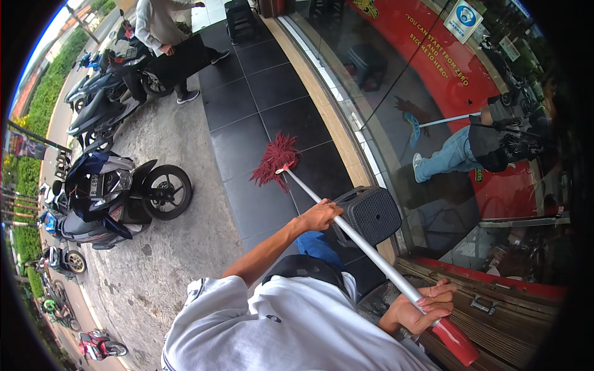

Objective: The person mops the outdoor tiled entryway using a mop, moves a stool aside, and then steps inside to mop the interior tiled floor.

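A string mop with a dark red head [276, 160] rests on the black tiled floor [236, 139]. Its silver pole [371, 250] slants from there toward my body at the lower right. Partway along the pole, my left hand [322, 214] is closed around it. My right hand [420, 306] grips the upper end, just beside the red handle [457, 341], with some fingers partly lifted. Right by the pole and my left hand is a dark grey woven-pattern plastic stool [371, 215], partly covered by the pole.
Glass shopfront [394, 153] runs along the right; a person in jeans [457, 153] with a blue-headed mop [411, 125] shows in it. Parked motorcycles [106, 190] line the concrete at left. Ahead, another person [162, 28] holds a dark board [185, 58] near black stools [240, 21].
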`<state>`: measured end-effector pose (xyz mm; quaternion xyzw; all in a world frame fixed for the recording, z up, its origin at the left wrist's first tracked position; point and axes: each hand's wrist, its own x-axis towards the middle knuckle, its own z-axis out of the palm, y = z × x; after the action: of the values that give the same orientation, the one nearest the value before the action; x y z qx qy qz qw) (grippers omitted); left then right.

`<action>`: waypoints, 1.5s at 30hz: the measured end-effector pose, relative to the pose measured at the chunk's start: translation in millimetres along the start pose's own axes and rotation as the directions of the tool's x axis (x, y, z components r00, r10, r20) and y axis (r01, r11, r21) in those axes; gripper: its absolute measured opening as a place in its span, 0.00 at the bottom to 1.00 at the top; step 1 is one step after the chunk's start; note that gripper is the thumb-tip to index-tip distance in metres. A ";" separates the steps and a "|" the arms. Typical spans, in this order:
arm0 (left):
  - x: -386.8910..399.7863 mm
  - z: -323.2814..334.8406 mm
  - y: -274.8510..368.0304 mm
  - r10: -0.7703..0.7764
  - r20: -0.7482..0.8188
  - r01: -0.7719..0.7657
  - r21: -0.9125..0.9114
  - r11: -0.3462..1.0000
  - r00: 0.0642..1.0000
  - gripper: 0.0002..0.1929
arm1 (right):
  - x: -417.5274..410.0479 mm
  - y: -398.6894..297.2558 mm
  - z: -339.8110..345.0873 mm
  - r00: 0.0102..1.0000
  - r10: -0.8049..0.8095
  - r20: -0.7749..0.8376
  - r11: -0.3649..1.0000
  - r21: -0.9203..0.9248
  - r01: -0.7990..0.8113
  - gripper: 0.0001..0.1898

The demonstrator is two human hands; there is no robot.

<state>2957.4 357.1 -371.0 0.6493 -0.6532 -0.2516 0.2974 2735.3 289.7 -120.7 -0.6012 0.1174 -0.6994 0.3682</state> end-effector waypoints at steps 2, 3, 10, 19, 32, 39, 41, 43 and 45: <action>7.4 -14.3 -26.7 -0.051 -0.033 0.053 0.034 0.998 0.998 0.14 | -5.1 26.6 17.8 0.999 -0.008 -0.035 0.998 -0.065 0.005 0.17; 10.9 -20.7 -41.6 -0.052 -0.035 0.054 0.041 0.998 0.998 0.14 | -4.6 38.1 30.5 0.999 -0.035 -0.022 0.992 -0.121 0.032 0.17; 36.7 -32.8 -136.0 -0.404 -0.259 0.445 0.123 0.887 0.877 0.15 | -24.7 128.2 76.5 0.996 -0.075 0.046 0.994 -0.075 0.078 0.17; 85.4 -26.4 -126.9 -0.435 -0.231 0.455 0.039 0.890 0.871 0.20 | 8.7 166.5 40.5 0.920 0.216 0.327 0.940 -0.325 -0.105 0.11; 164.8 66.1 49.4 0.379 0.393 -0.250 -0.341 0.906 0.838 0.18 | 56.7 27.6 -168.7 0.896 -0.231 -0.379 0.871 -0.491 0.017 0.15; 182.0 97.4 54.0 0.454 0.530 -0.287 -0.370 0.884 0.716 0.19 | 38.3 11.7 -179.9 0.679 -0.442 -0.586 0.671 -0.719 -0.184 0.12; 181.2 108.7 25.7 0.410 0.511 -0.309 -0.275 0.911 0.755 0.17 | 10.2 33.9 -197.0 0.665 -0.412 -0.623 0.629 -0.722 -0.287 0.11; 177.0 128.1 -24.7 0.384 0.446 -0.322 -0.210 0.923 0.809 0.14 | -11.4 63.7 -175.9 0.554 -0.383 -0.739 0.547 -0.665 -0.508 0.13; 181.5 104.3 -60.6 0.262 0.495 -0.271 -0.054 0.961 0.829 0.13 | -41.6 99.1 -149.2 0.526 -0.325 -0.786 0.532 -0.612 -0.586 0.13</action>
<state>2928.8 168.1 -475.8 0.4678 -0.7939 -0.3603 0.1454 2634.2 206.0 -249.5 -0.2701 0.6486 -0.7115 -0.0104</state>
